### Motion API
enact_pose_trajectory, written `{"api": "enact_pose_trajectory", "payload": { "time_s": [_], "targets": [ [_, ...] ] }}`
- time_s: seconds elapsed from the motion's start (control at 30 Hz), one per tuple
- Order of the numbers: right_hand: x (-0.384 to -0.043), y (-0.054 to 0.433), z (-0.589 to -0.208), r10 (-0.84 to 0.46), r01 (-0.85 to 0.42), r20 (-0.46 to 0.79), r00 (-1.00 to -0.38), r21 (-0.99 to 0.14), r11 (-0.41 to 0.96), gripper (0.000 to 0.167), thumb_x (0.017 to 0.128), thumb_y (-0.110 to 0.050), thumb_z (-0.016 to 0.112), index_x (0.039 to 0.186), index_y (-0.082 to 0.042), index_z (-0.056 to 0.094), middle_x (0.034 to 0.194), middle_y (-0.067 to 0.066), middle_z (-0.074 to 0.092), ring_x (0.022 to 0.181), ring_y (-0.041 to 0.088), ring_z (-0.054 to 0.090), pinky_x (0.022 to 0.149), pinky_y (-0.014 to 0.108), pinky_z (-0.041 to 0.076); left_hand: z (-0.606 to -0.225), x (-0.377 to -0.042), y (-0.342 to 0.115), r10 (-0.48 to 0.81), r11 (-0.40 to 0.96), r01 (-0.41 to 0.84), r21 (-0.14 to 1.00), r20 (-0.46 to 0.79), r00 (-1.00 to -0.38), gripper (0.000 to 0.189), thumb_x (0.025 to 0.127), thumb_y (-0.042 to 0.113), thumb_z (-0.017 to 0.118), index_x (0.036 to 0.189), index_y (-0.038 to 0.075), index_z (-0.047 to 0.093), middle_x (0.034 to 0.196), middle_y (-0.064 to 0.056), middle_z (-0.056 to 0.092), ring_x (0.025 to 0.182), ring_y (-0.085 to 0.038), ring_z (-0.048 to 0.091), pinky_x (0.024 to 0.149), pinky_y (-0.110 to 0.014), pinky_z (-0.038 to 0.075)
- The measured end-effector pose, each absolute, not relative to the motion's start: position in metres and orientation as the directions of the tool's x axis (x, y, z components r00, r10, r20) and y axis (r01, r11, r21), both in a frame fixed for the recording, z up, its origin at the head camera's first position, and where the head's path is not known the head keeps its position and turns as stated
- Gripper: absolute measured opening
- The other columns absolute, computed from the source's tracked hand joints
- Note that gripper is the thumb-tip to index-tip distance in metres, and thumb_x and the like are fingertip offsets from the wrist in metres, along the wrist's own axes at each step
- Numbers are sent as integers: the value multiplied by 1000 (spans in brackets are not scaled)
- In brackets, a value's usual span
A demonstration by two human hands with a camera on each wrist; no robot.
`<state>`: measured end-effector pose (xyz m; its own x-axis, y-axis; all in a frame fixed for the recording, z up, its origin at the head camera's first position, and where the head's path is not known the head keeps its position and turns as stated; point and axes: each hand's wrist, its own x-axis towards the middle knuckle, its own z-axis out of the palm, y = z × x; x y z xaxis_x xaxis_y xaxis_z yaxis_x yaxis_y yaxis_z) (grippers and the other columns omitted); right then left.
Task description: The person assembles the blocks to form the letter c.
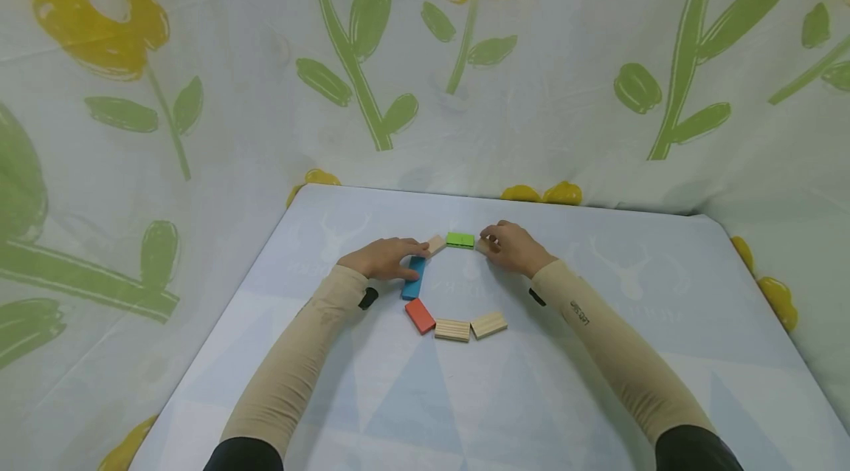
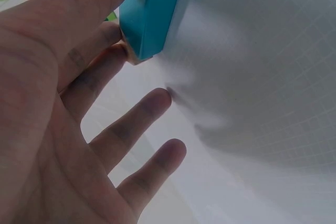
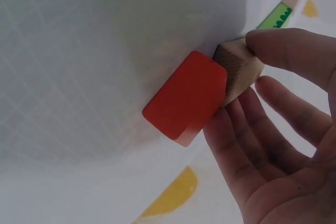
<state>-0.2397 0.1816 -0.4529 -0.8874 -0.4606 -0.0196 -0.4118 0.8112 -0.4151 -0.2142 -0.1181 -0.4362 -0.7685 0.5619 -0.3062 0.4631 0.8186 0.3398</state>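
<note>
Several small flat blocks form a ring on the table, with a gap on its right side. My left hand [image 1: 388, 258] spreads over the upper left; its thumb touches the blue block [image 1: 413, 280], and its other fingertips reach the plain wooden block [image 1: 435, 245] beyond. To the right of the green block [image 1: 460, 240], my right hand [image 1: 514, 246] pinches another plain wooden block [image 3: 239, 69] between thumb and fingers. Beside that lies a red block [image 3: 186, 98], which the hand hides in the head view.
Another red block [image 1: 420, 316] and two wooden blocks, one at the middle [image 1: 452, 330] and one to its right [image 1: 489, 325], make the near side of the ring. The pale patterned tabletop [image 1: 564, 397] meets hanging flower-print cloth [image 1: 564, 87] behind.
</note>
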Motion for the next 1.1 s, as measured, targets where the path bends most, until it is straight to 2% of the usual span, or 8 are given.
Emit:
{"api": "enact_pose_trajectory", "payload": {
  "time_s": [0.3,0.8,1.1],
  "targets": [
    [-241,180,-454,-475,-434,-8,-880,-395,810,34,91,-8,73,124,1,69,113,16,67,103,29,63,92,43,53,-436,-215,-118,569,814,475,335,-298,-766,57,99,35,68,151,22,51,160,0,40,148,-26,34,119,-48,30],
    [-241,181,-455,-474,-425,-13,-880,-423,800,36,92,-9,73,126,0,68,114,15,67,103,27,63,92,43,53,-434,-215,-117,575,809,475,347,-300,-761,57,99,34,69,151,21,50,160,-1,40,147,-26,35,119,-49,31],
    [-236,197,-444,-446,-373,-52,-893,-469,801,44,94,-16,72,135,-3,63,127,17,62,113,32,61,91,44,56,-433,-214,-118,570,812,465,352,-308,-762,58,99,34,68,153,21,49,161,-1,39,148,-27,33,119,-49,29]
  ]
}}
